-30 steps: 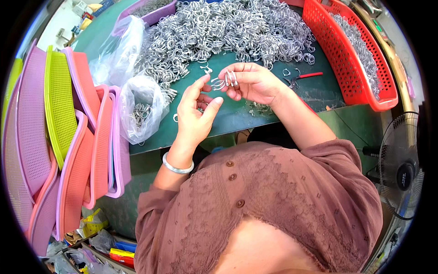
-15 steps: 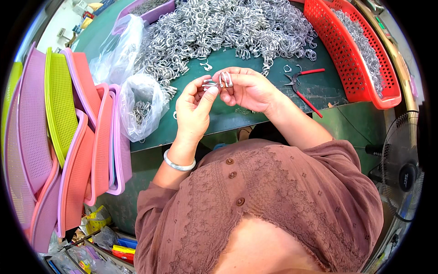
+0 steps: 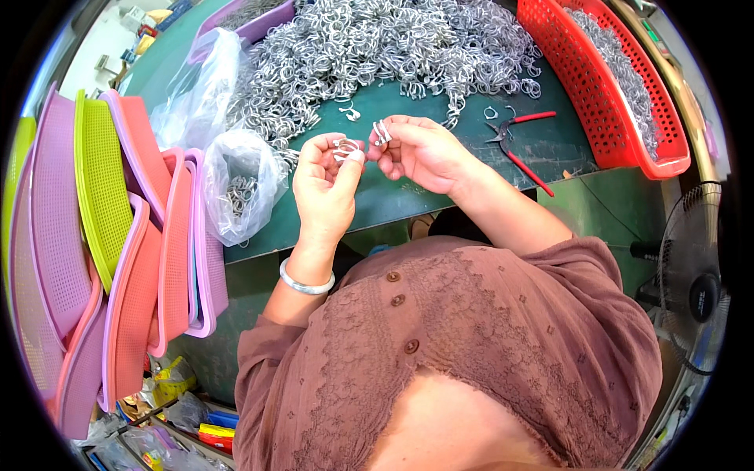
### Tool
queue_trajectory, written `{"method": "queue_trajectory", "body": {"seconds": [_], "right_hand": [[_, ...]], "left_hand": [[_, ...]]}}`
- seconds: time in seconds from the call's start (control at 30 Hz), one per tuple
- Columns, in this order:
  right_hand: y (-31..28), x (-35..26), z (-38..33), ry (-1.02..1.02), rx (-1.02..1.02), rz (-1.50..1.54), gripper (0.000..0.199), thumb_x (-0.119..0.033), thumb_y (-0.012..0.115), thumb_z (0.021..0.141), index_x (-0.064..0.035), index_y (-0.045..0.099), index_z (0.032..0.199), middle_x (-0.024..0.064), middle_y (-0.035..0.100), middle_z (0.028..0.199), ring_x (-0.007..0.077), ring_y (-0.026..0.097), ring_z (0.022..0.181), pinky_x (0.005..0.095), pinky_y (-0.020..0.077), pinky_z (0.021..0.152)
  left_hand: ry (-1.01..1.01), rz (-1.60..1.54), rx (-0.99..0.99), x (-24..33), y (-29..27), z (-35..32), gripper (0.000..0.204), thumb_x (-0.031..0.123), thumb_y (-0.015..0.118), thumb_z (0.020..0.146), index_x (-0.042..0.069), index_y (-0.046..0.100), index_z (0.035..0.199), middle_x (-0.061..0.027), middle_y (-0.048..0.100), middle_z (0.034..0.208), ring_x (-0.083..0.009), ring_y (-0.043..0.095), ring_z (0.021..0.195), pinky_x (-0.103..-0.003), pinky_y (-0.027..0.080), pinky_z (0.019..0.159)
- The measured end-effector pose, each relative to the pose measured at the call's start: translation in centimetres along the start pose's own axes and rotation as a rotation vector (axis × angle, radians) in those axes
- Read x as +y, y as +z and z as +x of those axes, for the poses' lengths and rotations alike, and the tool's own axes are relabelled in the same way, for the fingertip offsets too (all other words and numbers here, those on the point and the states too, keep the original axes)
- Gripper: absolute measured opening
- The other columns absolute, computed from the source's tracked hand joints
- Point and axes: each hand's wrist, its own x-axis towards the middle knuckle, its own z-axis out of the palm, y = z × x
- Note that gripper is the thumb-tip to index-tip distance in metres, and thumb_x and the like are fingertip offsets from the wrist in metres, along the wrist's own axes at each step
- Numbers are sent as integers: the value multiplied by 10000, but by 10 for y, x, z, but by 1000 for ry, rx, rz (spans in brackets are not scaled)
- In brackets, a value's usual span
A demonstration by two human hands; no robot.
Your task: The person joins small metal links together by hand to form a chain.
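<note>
Between the thumb and fingers of my left hand [image 3: 323,184] are small silver metal rings [image 3: 345,147]. My right hand [image 3: 420,153], close beside it, pinches more silver metal rings [image 3: 381,133] at its fingertips. Both hands hover over the near edge of the green table [image 3: 377,196], with a small gap between the fingertips. Beyond them a large heap of similar silver rings [image 3: 393,47] covers the far part of the table. One loose piece [image 3: 350,111] lies apart, just in front of the heap.
Red-handled pliers [image 3: 510,141] lie to the right. A red perforated basket [image 3: 569,86] holds more metal pieces. At left stand a clear plastic bag [image 3: 263,177] with rings inside and stacked coloured baskets [image 3: 129,298]. A fan [image 3: 691,282] is at far right.
My left hand has moved slightly left and turned, showing its rings more openly. The hands are a little farther apart, and the right hand's rings are tilted differently.
</note>
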Motion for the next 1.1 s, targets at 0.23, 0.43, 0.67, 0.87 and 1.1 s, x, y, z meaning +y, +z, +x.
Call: {"method": "queue_trajectory", "body": {"seconds": [0.23,0.43,0.67,0.87,1.1], "right_hand": [[3,1,-1,83,36,-26,157,-192,485,846,-46,520,800,67,563,698,128,509,533,248,401,482],[6,2,-2,140,48,-136,190,-229,515,828,-45,518,780,66,554,642,128,502,483,243,382,427],[8,1,-7,182,32,-164,229,-238,505,834,-34,541,736,87,553,613,138,498,456,240,357,402],[9,1,-8,208,43,-132,265,-253,500,840,-30,537,701,94,550,600,140,490,441,242,355,392],[12,0,-10,229,48,-104,279,-260,506,841,-31,529,684,100,549,598,144,466,421,244,352,387]], "left_hand": [[241,357,-94,-3,-4,6,258,2,539,808,4,486,1061,-31,545,893,-49,486,736,-176,406,635],[241,255,-126,-1,-1,13,255,27,548,818,11,488,1066,-34,543,907,-56,494,753,-178,405,660],[95,112,-197,-1,-1,15,213,79,508,853,2,493,1051,-39,552,881,-66,505,745,-184,404,641],[-8,11,-172,2,0,15,193,45,516,844,-21,497,1025,-28,542,859,-69,518,768,-189,425,689],[-18,-9,-170,0,0,14,194,79,507,856,-6,505,1030,-25,547,852,-64,507,727,-189,412,639]]}}
